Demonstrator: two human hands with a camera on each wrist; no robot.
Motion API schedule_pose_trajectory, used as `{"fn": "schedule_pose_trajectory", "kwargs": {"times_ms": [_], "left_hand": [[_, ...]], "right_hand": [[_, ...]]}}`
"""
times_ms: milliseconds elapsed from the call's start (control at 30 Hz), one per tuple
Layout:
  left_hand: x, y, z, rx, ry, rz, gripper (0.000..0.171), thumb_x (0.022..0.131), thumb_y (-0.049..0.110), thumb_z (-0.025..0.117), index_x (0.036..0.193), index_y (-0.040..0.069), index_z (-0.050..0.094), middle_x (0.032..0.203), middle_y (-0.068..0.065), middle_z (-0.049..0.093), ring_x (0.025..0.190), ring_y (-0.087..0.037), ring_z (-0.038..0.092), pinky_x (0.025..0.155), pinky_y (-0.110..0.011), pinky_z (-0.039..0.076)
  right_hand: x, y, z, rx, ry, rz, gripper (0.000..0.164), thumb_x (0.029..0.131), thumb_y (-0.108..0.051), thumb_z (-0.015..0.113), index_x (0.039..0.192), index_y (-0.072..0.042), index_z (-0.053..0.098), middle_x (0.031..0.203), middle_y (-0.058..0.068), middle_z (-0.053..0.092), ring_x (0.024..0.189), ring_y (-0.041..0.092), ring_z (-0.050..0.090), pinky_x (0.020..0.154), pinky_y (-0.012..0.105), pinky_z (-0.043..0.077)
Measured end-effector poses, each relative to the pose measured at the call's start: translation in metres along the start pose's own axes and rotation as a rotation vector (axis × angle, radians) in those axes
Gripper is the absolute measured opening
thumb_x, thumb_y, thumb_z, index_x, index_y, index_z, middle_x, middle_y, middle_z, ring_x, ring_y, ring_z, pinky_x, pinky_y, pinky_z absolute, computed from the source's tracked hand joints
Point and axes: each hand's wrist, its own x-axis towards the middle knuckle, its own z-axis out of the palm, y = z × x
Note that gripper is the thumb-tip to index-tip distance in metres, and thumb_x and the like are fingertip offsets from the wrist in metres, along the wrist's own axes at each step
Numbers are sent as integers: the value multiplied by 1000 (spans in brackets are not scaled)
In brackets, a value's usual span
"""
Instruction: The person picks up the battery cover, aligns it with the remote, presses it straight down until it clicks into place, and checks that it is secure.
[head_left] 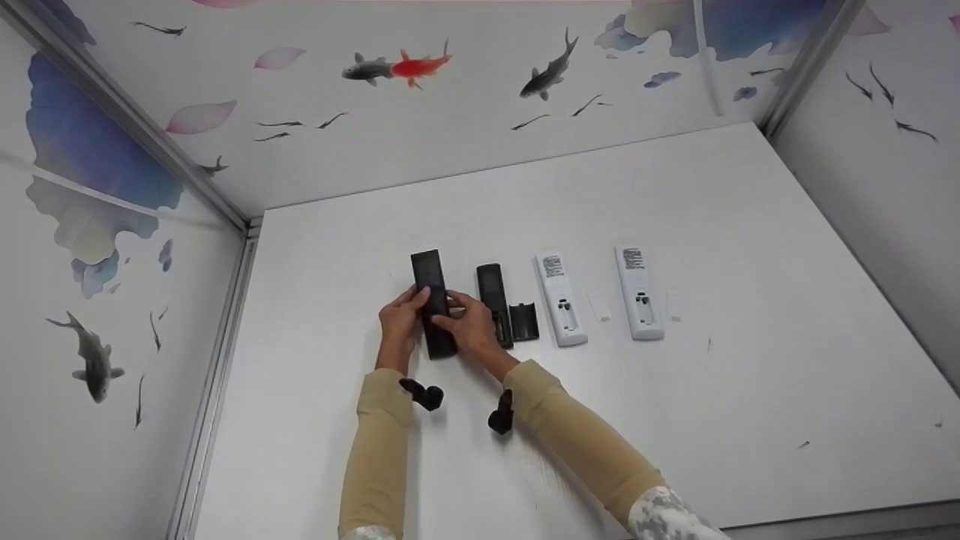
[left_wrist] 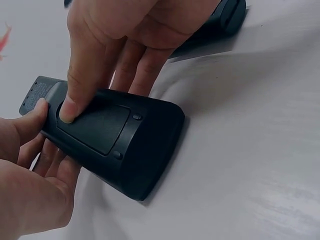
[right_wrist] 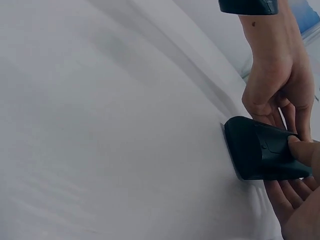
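Observation:
A black remote control (head_left: pixel 435 304) lies back side up, its lower end at the white table. My left hand (head_left: pixel 400 322) grips its left edge, thumb on the back and fingers underneath. From the right edge my right hand (head_left: pixel 476 330) holds it too, the other fingers along the side. In the left wrist view, the right thumb (left_wrist: pixel 69 112) presses the end of the battery cover (left_wrist: pixel 97 127), which is seated in the remote's back. Just right of the right hand is a second black remote (head_left: pixel 491 285) with an uncovered battery compartment, its loose black cover (head_left: pixel 524 322) beside it.
Two white remotes (head_left: pixel 561 300) (head_left: pixel 640 296) lie further right with open battery compartments. Beside each is a small white cover (head_left: pixel 599 306) (head_left: pixel 673 306). Printed panels (head_left: pixel 465 150) wall the table (head_left: pixel 675 427) at the back and sides.

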Motion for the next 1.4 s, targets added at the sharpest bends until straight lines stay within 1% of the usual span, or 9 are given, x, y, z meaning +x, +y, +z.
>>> {"fn": "schedule_pose_trajectory", "kwargs": {"times_ms": [133,267,333,567,700,800,1000,1267,1400], "left_hand": [[1,-2,0,13,-2,18,49,90,14,76,134,0,61,139,-19,60,126,-23,59,107,-36,48],[0,-3,1,68,11,46,48,91,16,75,133,0,62,137,-20,61,124,-25,61,104,-37,50],[-1,-2,2,125,18,60,47,91,19,75,133,1,63,137,-20,62,123,-26,62,103,-38,51],[-5,0,5,439,60,159,43,95,24,70,131,1,64,134,-19,64,128,-29,60,107,-41,47],[-4,0,6,526,80,190,42,95,25,70,129,1,66,131,-19,66,125,-29,62,106,-41,48],[-4,0,7,561,77,193,41,95,25,69,129,1,66,131,-19,66,126,-30,62,106,-40,48],[-5,1,10,600,89,183,42,95,28,70,128,2,67,132,-20,65,128,-31,60,107,-41,48],[-4,0,9,592,104,187,39,94,25,70,126,2,68,130,-19,66,128,-31,60,106,-40,48],[-8,0,9,592,124,196,36,93,24,72,123,2,70,128,-19,67,126,-31,61,103,-38,50]], "right_hand": [[0,1,0,-37,6,-15,54,86,-15,79,135,-1,61,120,17,71,109,29,70,89,36,58],[-1,2,-1,-72,16,-23,51,87,-19,79,133,-2,63,114,16,73,106,27,70,86,36,58],[-2,2,-1,-89,19,-27,50,88,-20,78,133,-2,63,112,16,73,104,27,70,85,37,58],[-5,0,1,-107,18,-11,47,92,-18,74,132,3,62,110,17,72,100,25,69,84,37,57],[-6,-3,4,-118,27,-12,44,93,-15,72,131,5,61,111,18,71,100,25,68,85,38,57],[-6,-4,6,-155,44,-26,42,94,-14,71,130,6,61,112,19,70,100,25,68,87,38,56],[-6,-4,6,-274,77,-77,32,94,-15,70,119,5,67,99,17,66,89,23,60,79,37,51],[-6,-2,7,-291,63,-77,33,95,-16,69,122,4,67,103,18,64,95,24,61,85,40,52],[-7,-2,9,-330,63,-73,34,96,-17,69,122,4,67,102,17,64,91,22,59,83,38,51]]}}
